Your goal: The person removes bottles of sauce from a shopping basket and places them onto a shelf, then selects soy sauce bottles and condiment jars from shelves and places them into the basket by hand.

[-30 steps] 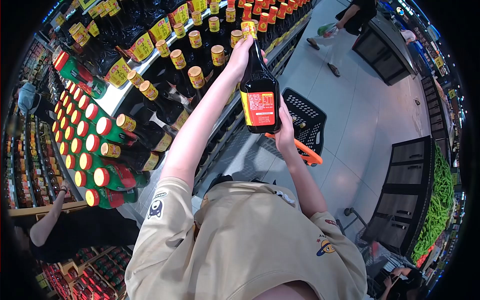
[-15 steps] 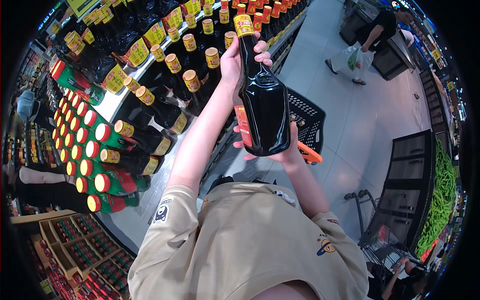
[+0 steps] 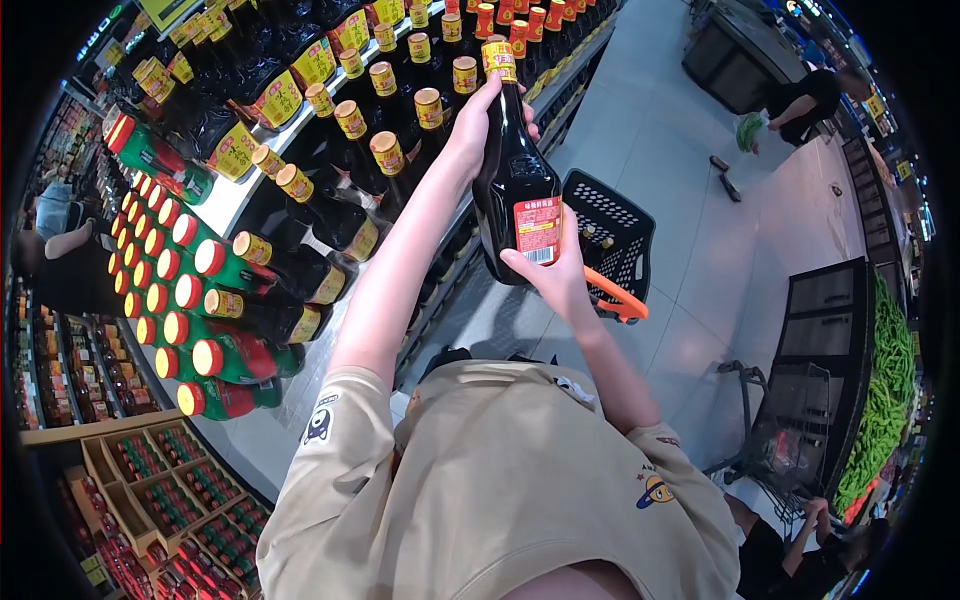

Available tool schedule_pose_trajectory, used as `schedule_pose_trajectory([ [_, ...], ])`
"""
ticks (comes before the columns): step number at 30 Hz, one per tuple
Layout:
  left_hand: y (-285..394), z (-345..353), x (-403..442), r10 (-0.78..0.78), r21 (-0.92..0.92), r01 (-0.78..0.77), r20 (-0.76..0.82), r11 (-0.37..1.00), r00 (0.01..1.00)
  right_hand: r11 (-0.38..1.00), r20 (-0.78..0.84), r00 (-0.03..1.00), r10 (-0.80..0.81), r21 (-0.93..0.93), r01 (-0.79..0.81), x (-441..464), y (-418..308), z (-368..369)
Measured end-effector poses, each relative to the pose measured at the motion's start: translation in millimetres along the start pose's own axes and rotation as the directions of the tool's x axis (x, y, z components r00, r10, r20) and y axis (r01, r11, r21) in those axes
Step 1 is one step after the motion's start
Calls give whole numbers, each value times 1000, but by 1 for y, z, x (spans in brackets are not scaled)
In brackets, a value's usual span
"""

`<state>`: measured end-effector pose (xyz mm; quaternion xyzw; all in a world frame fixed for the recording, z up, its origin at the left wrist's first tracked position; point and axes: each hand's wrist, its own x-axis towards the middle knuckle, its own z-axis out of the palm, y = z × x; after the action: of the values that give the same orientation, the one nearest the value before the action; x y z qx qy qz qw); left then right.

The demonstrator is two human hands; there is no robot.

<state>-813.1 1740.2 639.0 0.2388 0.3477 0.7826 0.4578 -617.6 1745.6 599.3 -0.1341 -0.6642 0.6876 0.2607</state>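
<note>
In the head view, green bottles with red caps crowd the display at my far left, with dark bottles with yellow caps next to them. My left hand is closed around the neck of the dark bottle, which I hold up in front of me. My right hand grips its lower end, thumb on the front near the red label. Right of the bottle sits a black basket with an orange handle; farther right are green vegetables.
</note>
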Motion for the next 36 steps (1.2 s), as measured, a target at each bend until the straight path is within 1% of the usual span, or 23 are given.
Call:
schedule_pose_trajectory([
  [2, -5, -4, 1, -4, -76, 4, 2, 997, 1000, 1000, -10, 1000, 26, -4, -26, -3, 3, 2],
  [4, -6, -6, -1, -11, -110, 13, 19, 994, 1000, 963, -17, 997, -79, -258, 72, -7, 6, 3],
  [8, -5, -8, -2, 4, -167, 8, 69, 986, 998, 938, 4, 994, -112, -331, 107, -9, 7, 4],
  [10, -5, -10, -3, 14, -185, 2, 87, 983, 996, 934, -6, 993, -116, -342, 107, -8, 8, 3],
  [12, -4, -9, -3, 15, -161, -6, 55, 987, 998, 930, -13, 993, -120, -352, 108, -8, 9, 4],
  [15, -4, -11, -3, 12, -116, -6, 54, 993, 998, 928, -10, 991, -132, -352, 120, -7, 10, 4],
  [27, -1, -13, 1, 13, -129, -2, 86, 992, 996, 932, -1, 993, -116, -346, 108, -4, 10, 5],
  [29, -1, -12, 0, 11, -134, 0, 83, 991, 997, 927, 3, 989, -149, -348, 141, -3, 11, 4],
  [33, -1, -10, -1, 14, -120, -6, 62, 993, 998, 933, 9, 989, -146, -332, 140, -2, 14, 2],
  [35, 0, -9, -2, 28, -114, -19, 73, 993, 997, 908, 5, 989, -150, -395, 140, -2, 15, 1],
  [36, 0, -9, -3, 39, -108, -30, 84, 994, 996, 909, 0, 989, -147, -395, 136, -2, 14, 1],
])
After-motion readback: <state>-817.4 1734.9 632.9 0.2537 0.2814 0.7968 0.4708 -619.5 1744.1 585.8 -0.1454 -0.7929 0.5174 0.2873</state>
